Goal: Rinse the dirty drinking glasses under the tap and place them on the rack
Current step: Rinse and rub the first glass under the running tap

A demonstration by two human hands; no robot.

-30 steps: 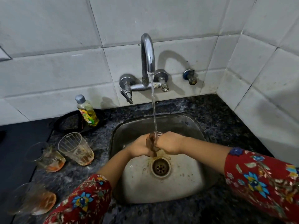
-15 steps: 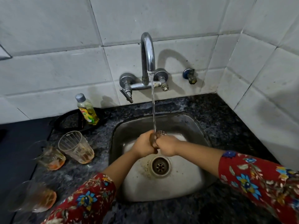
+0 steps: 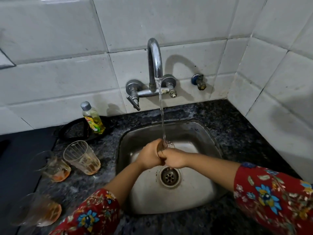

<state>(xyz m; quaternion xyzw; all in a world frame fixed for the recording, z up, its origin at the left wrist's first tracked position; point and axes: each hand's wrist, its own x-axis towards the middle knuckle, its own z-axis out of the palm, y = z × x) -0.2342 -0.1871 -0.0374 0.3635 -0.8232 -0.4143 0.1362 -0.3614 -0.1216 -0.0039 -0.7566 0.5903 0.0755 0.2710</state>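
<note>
1. Drinking glass (image 3: 169,144): clear and mostly hidden between both hands. Only a ridged bit of rim and a brownish strip of wall show. It is held over the sink (image 3: 194,133), above the drain (image 3: 169,176).
2. Left hand (image 3: 149,156) is curled round its left side and right hand (image 3: 175,159) round its right, knuckles nearly meeting.
3. Water stream (image 3: 161,116) falls from the tap spout (image 3: 155,56) onto the rim.
4. Granite counter (image 3: 228,124), left of the sink: ribbed tumbler (image 3: 81,156) with orange residue at its base. A second glass (image 3: 55,167) and a third glass (image 3: 37,209) also hold orange dregs, both blurred.
5. Dish soap bottle (image 3: 93,118) stands on a black tray (image 3: 74,131) at the tiled wall.
</note>
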